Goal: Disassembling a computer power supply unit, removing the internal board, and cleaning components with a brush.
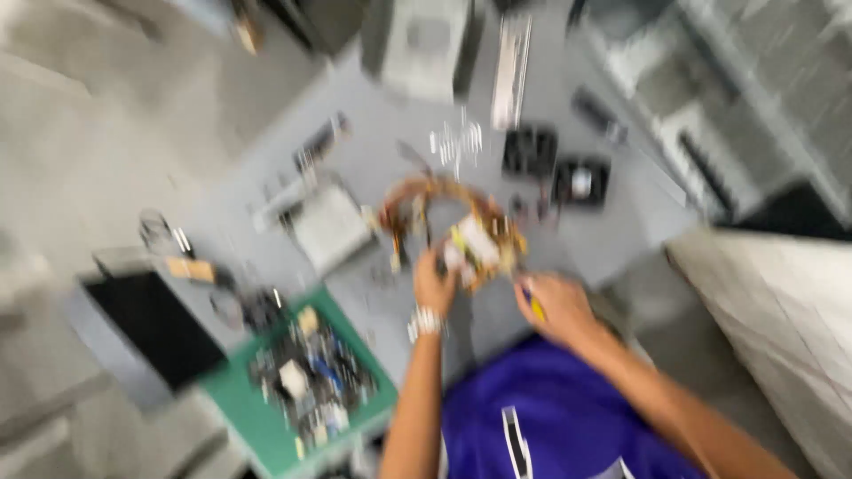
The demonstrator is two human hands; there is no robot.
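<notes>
The grey work table [373, 160] carries, at its near left, a green mat with a dark circuit board [311, 372], and at far right two black square fans [555, 168]. In the middle lies a tangled orange-and-yellow wire bundle with a pale connector block [466, 235]: likely light, floppy and snag-prone, best taken by the stiff block. The left hand [433, 284] touches its near edge; the blur hides its finger spread. The right hand [555, 306], just right, is closed around a small yellow-handled tool [535, 306].
</notes>
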